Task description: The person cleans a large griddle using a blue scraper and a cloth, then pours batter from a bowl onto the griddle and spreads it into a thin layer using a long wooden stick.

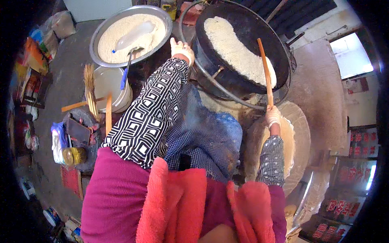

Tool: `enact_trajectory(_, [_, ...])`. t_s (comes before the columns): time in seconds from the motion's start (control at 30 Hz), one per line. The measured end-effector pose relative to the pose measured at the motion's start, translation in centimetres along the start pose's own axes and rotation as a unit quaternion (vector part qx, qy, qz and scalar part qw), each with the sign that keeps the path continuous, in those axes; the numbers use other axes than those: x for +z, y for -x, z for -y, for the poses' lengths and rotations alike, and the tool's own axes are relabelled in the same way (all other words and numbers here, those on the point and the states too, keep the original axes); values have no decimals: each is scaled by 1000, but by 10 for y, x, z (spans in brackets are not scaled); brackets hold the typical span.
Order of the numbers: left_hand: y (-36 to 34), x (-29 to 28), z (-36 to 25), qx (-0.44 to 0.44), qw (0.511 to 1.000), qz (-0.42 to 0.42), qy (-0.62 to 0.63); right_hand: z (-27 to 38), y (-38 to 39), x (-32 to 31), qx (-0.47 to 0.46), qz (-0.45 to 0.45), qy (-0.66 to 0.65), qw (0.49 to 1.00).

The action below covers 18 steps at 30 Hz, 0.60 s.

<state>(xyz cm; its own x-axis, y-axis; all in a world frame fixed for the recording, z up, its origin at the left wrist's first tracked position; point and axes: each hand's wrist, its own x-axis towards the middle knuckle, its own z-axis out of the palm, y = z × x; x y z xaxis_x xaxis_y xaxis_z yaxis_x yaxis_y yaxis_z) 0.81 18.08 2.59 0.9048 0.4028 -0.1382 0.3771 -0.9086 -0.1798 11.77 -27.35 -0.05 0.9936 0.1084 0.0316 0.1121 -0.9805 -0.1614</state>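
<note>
In my right hand (273, 115) is the lower end of a long, flat wooden scraper (265, 67); the fingers are wrapped round it. Its upper part reaches over a round black griddle (247, 30), where a thick curved band of pale batter (231, 44) lies. My left hand (182, 50) is beside the griddle's left edge, close to the metal hoop (202, 72) around it. The fingers there look loosely bent and apart, with nothing visible in them. Left of that hand stands a wide metal basin (94, 50) of pale batter, holding a translucent scoop (135, 34) and a blue-handled ladle (126, 73).
A white bucket (126, 95) and a straw whisk (90, 87) are below the basin. A jar of yellow liquid (75, 156) stands farther left. Under my right forearm is a round board (302, 139) bearing something pale. A blue checked cloth (210, 137) covers my lap.
</note>
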Motion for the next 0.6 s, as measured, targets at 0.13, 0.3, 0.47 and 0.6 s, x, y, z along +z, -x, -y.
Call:
enact_trajectory(0.13, [39, 4, -60, 78, 961, -252, 77, 17, 1, -9, -13, -20, 61, 998])
enact_trajectory(0.3, [114, 22, -135, 203, 964, -145, 91, 14, -6, 1, 27, -22, 63, 997])
enact_trajectory(0.47, [111, 34, -121, 210, 967, -148, 2, 35, 10, -9, -45, -55, 31, 997])
enact_trajectory(0.6, [97, 40, -119, 186, 972, -143, -6, 2, 12, 1, 17, -30, 14, 999])
